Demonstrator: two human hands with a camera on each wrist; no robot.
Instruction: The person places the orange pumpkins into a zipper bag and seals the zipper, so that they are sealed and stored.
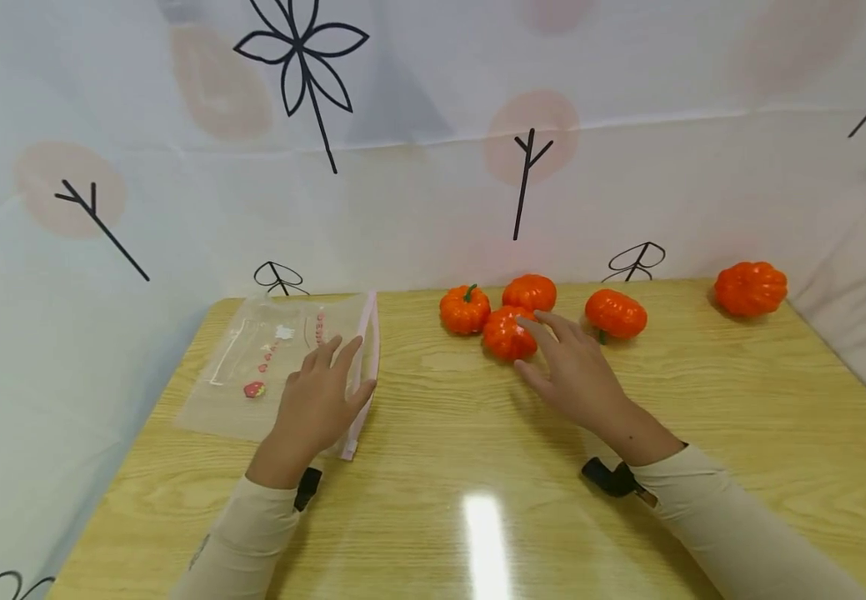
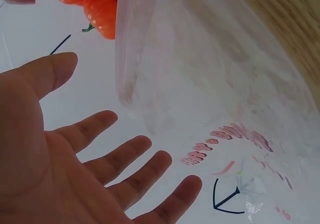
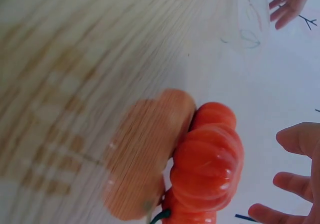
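A clear plastic zip bag [image 1: 275, 342] with a pink edge and printed strawberry lies flat on the left of the table. Over its right part hovers my left hand [image 1: 317, 400], fingers spread; the left wrist view shows the palm [image 2: 35, 159] holding nothing. My right hand [image 1: 575, 367] reaches over the nearest small orange pumpkin [image 1: 509, 333], fingertips right at its side and fingers loosely bent. Behind that one sit a pumpkin with a green stem [image 1: 465, 310] and another pumpkin [image 1: 530, 293]. In the right wrist view the ribbed front pumpkin [image 3: 207, 166] is apart from the fingers.
Right of the cluster a pumpkin [image 1: 616, 314] lies on its side, stem down. Another pumpkin [image 1: 751, 289] sits at the far right corner. The glossy wooden table [image 1: 417, 517] ends at a white printed cloth [image 1: 417, 208] at the back and sides.
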